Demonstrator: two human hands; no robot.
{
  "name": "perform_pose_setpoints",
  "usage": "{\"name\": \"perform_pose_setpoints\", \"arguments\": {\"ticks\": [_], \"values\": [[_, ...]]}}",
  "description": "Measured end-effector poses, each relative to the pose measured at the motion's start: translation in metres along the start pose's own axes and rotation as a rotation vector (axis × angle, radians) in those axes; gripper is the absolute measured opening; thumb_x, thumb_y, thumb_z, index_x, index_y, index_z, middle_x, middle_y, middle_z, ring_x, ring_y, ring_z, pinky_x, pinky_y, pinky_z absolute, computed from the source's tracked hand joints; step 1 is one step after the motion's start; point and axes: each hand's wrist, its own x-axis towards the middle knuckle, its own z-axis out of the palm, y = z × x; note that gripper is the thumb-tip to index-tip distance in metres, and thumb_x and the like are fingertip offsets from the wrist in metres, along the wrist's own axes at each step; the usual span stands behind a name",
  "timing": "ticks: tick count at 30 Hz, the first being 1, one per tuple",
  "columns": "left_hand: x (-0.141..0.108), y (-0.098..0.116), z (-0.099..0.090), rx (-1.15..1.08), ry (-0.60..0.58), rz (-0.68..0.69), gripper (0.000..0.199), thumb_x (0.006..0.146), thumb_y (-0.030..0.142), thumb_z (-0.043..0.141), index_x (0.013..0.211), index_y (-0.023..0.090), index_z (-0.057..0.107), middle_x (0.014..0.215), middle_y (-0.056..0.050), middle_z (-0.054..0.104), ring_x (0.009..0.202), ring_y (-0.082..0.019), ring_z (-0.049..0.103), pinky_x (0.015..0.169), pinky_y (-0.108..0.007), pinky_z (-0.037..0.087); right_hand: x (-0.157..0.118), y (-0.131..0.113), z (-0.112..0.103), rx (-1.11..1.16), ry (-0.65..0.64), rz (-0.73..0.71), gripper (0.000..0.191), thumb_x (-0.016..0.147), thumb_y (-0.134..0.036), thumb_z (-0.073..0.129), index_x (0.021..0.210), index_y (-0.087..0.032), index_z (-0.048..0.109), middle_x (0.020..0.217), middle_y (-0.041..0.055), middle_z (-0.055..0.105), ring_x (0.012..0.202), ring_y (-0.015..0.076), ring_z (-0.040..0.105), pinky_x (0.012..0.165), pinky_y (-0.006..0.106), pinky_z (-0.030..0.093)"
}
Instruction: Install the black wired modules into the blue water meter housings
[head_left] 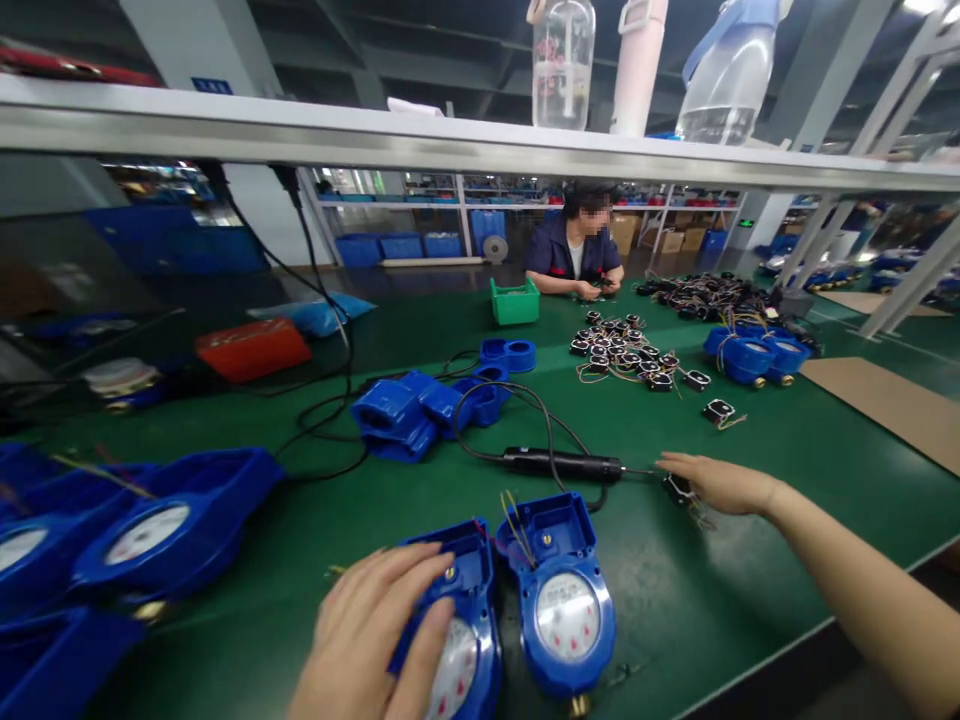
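In the head view my left hand (382, 630) lies over the left side of a blue water meter (480, 640), fingers stretched out and thumb across its white dial. Part of that meter is hidden under the hand. Just right of it stands a second blue water meter (568, 610), its top compartment uncovered and thin wires sticking up. My right hand (724, 485) is stretched flat above a small black module with wires (679, 488), partly covering it; whether they touch I cannot tell. A black electric screwdriver (562, 464) lies with its bit pointing toward my right fingertips.
Blue plastic housings (397, 415) and a black cable lie behind the screwdriver. More blue meters (165, 530) crowd the left. Several black modules (630, 350), a green bin (514, 302) and a seated co-worker (574, 245) are farther back. A shelf (450, 135) with bottles crosses above.
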Motion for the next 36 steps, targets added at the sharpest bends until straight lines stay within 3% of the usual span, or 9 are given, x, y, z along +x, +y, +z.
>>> {"name": "perform_pose_setpoints", "arguments": {"ticks": [3,8,12,16,19,23,27,31,36], "values": [[0.023,0.023,0.004,0.100,-0.058,0.009,0.021,0.085,0.031,0.054,0.105,0.031,0.062,0.111,0.002,0.067,0.113,-0.027,0.054,0.102,-0.054,0.023,-0.009,0.014,0.008,0.070,-0.073,-0.100,0.044,0.093,-0.030,0.052,0.134,-0.020,0.043,0.138,0.0098,0.043,0.126,0.0257,0.042,0.106,0.051,0.033],[0.040,0.054,-0.002,0.269,0.115,-0.038,0.014,0.084,0.023,0.056,0.094,0.026,0.066,0.114,-0.002,0.067,0.118,-0.032,0.052,0.104,-0.064,0.003,-0.029,0.014,0.020,0.097,0.042,0.012,0.052,0.088,-0.027,0.055,0.137,-0.016,0.040,0.127,0.0125,0.053,0.116,0.0258,0.051,0.101,0.048,0.038],[0.031,0.069,-0.003,-0.071,-0.004,0.049,0.026,0.084,0.020,0.057,0.110,0.024,0.058,0.110,-0.003,0.066,0.109,-0.024,0.056,0.098,-0.047,0.033,-0.057,-0.013,0.008,0.122,0.208,0.107,0.060,0.087,-0.034,0.049,0.141,-0.013,0.031,0.106,0.0154,0.062,0.098,0.0285,0.060,0.085,0.045,0.049],[0.039,0.089,0.012,-0.548,-0.357,-0.214,0.058,0.078,0.038,0.067,0.127,0.022,0.040,0.120,-0.008,0.056,0.105,-0.023,0.055,0.086,-0.039,0.049,-0.087,-0.071,-0.028,0.172,0.348,0.031,0.067,0.082,-0.039,0.056,0.141,-0.024,0.027,0.119,0.0083,0.057,0.109,0.0227,0.057,0.093,0.037,0.049],[0.052,0.101,0.023,-0.726,-0.461,-0.326,0.065,0.066,0.040,0.078,0.118,0.022,0.045,0.116,-0.007,0.054,0.105,-0.024,0.053,0.086,-0.039,0.048,-0.096,-0.122,-0.053,0.202,0.523,-0.184,0.059,0.079,-0.029,0.058,0.134,-0.025,0.035,0.118,0.0042,0.058,0.106,0.0182,0.057,0.092,0.032,0.049],[0.058,0.101,0.025,-0.808,-0.446,-0.251,0.008,0.085,0.027,0.060,0.085,0.021,0.054,0.108,-0.001,0.051,0.103,-0.017,0.052,0.090,-0.035,0.044,-0.090,-0.164,-0.066,0.162,0.678,-0.363,0.050,0.080,-0.020,0.057,0.127,-0.022,0.041,0.115,0.0045,0.058,0.106,0.0155,0.055,0.092,0.028,0.048],[0.052,0.089,0.019,-0.844,-0.388,-0.265,0.021,0.094,0.030,0.043,0.079,0.021,0.055,0.115,-0.003,0.047,0.110,-0.016,0.047,0.094,-0.033,0.040,-0.080,-0.172,-0.065,0.175,0.705,-0.400,0.048,0.081,-0.018,0.057,0.127,-0.021,0.041,0.114,0.0035,0.057,0.107,0.0134,0.054,0.093,0.024,0.046],[0.048,0.082,0.017,-0.854,-0.364,-0.189,0.021,0.085,0.041,0.058,0.085,0.021,0.056,0.115,-0.005,0.049,0.111,-0.020,0.044,0.093,-0.035,0.041,-0.074,-0.176,-0.067,0.159,0.728,-0.394,0.045,0.082,-0.019,0.057,0.126,-0.022,0.043,0.109,0.0029,0.059,0.101,0.0145,0.055,0.088,0.025,0.048],[0.047,0.081,0.019,-0.677,-0.283,0.029,0.019,0.092,0.026,0.044,0.076,0.018,0.051,0.082,-0.004,0.056,0.087,-0.019,0.050,0.084,-0.036,0.042,-0.073,-0.181,-0.073,0.155,0.713,-0.381,0.044,0.084,-0.018,0.056,0.126,-0.023,0.044,0.102,0.0023,0.061,0.095,0.0148,0.056,0.083,0.025,0.048]]}}
